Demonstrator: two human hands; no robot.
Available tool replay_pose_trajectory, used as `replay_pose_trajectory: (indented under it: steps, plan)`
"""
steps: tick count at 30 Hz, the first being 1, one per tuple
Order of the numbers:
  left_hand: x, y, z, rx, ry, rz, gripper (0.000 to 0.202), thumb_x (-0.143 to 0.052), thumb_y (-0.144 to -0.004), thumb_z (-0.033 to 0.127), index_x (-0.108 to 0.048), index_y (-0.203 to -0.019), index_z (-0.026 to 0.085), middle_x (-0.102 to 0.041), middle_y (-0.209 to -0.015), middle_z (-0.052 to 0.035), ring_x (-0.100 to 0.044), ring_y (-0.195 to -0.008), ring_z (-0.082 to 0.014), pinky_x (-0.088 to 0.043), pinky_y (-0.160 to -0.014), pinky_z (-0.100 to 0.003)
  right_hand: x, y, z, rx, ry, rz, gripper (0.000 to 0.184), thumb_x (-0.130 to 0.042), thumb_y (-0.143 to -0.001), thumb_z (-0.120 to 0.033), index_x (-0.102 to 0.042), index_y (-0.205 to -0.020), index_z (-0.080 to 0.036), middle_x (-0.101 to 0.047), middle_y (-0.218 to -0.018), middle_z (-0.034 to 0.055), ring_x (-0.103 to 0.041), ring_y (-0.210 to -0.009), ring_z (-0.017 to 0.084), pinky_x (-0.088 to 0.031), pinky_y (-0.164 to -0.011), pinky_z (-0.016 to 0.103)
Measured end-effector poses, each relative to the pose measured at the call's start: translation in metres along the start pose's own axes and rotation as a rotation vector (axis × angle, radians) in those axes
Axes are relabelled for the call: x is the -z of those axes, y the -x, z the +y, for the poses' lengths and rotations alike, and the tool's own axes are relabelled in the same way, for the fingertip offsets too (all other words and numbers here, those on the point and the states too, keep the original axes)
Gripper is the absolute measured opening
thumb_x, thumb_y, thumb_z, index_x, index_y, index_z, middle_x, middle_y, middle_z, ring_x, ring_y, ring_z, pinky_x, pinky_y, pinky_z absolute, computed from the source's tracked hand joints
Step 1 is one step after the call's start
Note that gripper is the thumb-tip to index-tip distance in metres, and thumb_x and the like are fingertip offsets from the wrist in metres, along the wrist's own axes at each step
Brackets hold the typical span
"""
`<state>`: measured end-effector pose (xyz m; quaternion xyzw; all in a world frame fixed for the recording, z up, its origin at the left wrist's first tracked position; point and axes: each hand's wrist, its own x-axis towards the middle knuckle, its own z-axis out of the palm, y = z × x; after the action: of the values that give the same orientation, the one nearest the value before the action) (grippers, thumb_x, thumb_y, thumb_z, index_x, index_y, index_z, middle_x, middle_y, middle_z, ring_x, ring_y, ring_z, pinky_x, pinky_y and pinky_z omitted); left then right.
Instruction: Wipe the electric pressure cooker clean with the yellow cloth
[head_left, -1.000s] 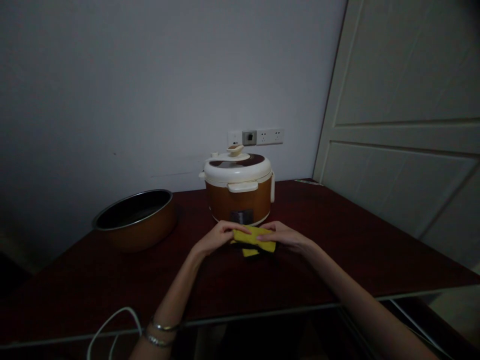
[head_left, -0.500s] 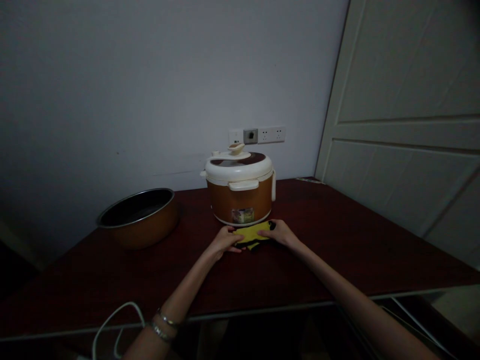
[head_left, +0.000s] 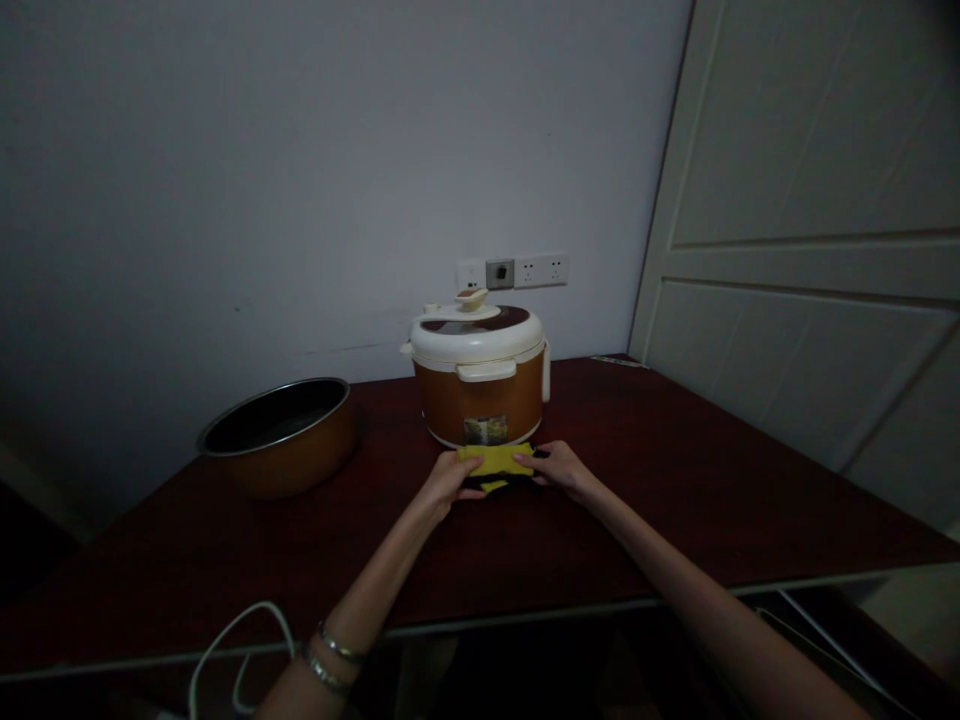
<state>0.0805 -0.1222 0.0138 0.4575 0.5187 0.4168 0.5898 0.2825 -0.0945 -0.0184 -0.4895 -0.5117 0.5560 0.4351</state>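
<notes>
Fingers of the left hand (head_left: 450, 482) and right hand (head_left: 561, 470) lie extended over opposite ends of a folded yellow-and-black cloth (head_left: 495, 460); whether they grip it, I cannot tell. The cloth sits just off the 6 o'clock side of a rice cooker (head_left: 480, 395). A metal cooking pot (head_left: 277, 440) stands well apart at 9 o'clock. A stretch of dark wooden table (head_left: 675, 480) separates the hands from its front edge at 6 o'clock.
</notes>
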Motion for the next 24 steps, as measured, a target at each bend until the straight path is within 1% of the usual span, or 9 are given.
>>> replay_pose_trajectory:
  steps: [3,5,9,11,14,16,19,22,24]
  plan:
    - [-0.002,0.003,-0.003,0.031,0.005,0.001,0.027,-0.060,-0.080,0.027,-0.063,-0.100,0.010,-0.070,-0.082,-0.0099,-0.066,-0.059,-0.0154,-0.055,-0.050,-0.026,0.000,0.004,-0.002,0.046,0.035,0.003,0.036,-0.077,-0.057,-0.043,-0.063,-0.059,-0.011,-0.059,-0.049,0.0000,-0.046,-0.040,0.006,-0.037,-0.037,0.017]
    - [-0.003,0.003,-0.003,0.051,-0.017,-0.004,0.028,-0.056,-0.084,0.029,-0.060,-0.101,0.008,-0.069,-0.073,-0.0091,-0.063,-0.050,-0.0141,-0.053,-0.047,-0.024,0.000,0.004,-0.002,0.072,0.080,0.005,0.036,-0.074,-0.060,-0.045,-0.059,-0.055,-0.012,-0.053,-0.043,-0.0027,-0.041,-0.036,0.005,-0.031,-0.035,0.017]
    - [0.000,-0.003,0.000,0.110,-0.080,-0.023,0.031,-0.051,-0.086,0.031,-0.057,-0.103,0.006,-0.066,-0.062,-0.0072,-0.062,-0.045,-0.0141,-0.052,-0.047,-0.023,-0.004,-0.007,-0.003,0.076,0.174,0.033,0.036,-0.072,-0.062,-0.041,-0.053,-0.047,-0.015,-0.047,-0.035,-0.0042,-0.039,-0.032,0.006,-0.027,-0.032,0.018]
    - [0.004,-0.008,0.002,0.134,-0.115,-0.025,0.031,-0.054,-0.085,0.031,-0.057,-0.104,0.007,-0.065,-0.060,-0.0061,-0.061,-0.044,-0.0136,-0.052,-0.048,-0.023,-0.008,-0.014,-0.004,0.066,0.189,0.039,0.031,-0.072,-0.062,-0.036,-0.054,-0.048,-0.015,-0.049,-0.035,-0.0036,-0.041,-0.032,0.007,-0.029,-0.032,0.018]
    - [0.010,-0.015,0.005,0.163,-0.159,-0.018,0.032,-0.057,-0.083,0.031,-0.057,-0.104,0.007,-0.063,-0.054,-0.0044,-0.059,-0.041,-0.0129,-0.050,-0.044,-0.021,-0.014,-0.022,-0.004,0.057,0.199,0.044,0.023,-0.073,-0.061,-0.028,-0.057,-0.051,-0.015,-0.054,-0.039,-0.0027,-0.045,-0.033,0.008,-0.033,-0.032,0.018]
    - [0.010,-0.019,0.005,0.173,-0.185,-0.015,0.031,-0.056,-0.084,0.029,-0.057,-0.105,0.007,-0.060,-0.050,-0.0027,-0.057,-0.039,-0.0123,-0.048,-0.042,-0.020,-0.014,-0.025,-0.003,0.056,0.201,0.054,0.021,-0.074,-0.060,-0.026,-0.058,-0.052,-0.015,-0.056,-0.041,-0.0021,-0.046,-0.033,0.009,-0.035,-0.033,0.019]
    - [-0.001,-0.023,0.004,0.168,-0.205,-0.029,0.029,-0.050,-0.086,0.025,-0.055,-0.108,0.007,-0.060,-0.049,-0.0019,-0.056,-0.038,-0.0115,-0.047,-0.041,-0.019,-0.003,-0.028,-0.003,0.053,0.202,0.091,0.021,-0.075,-0.058,-0.026,-0.059,-0.050,-0.015,-0.059,-0.043,-0.0001,-0.049,-0.035,0.011,-0.039,-0.034,0.020]
    - [-0.017,-0.024,0.003,0.151,-0.213,-0.063,0.028,-0.044,-0.088,0.024,-0.057,-0.104,0.006,-0.062,-0.051,-0.0038,-0.056,-0.038,-0.0114,-0.046,-0.040,-0.019,0.012,-0.030,-0.005,0.057,0.201,0.136,0.024,-0.076,-0.057,-0.029,-0.059,-0.049,-0.016,-0.061,-0.046,0.0019,-0.053,-0.039,0.013,-0.044,-0.037,0.023]
    - [-0.020,-0.023,0.002,0.141,-0.219,-0.075,0.029,-0.041,-0.089,0.025,-0.058,-0.102,0.005,-0.061,-0.050,-0.0038,-0.055,-0.037,-0.0110,-0.044,-0.038,-0.018,0.015,-0.031,-0.004,0.067,0.207,0.159,0.023,-0.076,-0.058,-0.030,-0.059,-0.051,-0.016,-0.063,-0.049,0.0028,-0.055,-0.041,0.014,-0.046,-0.039,0.024]
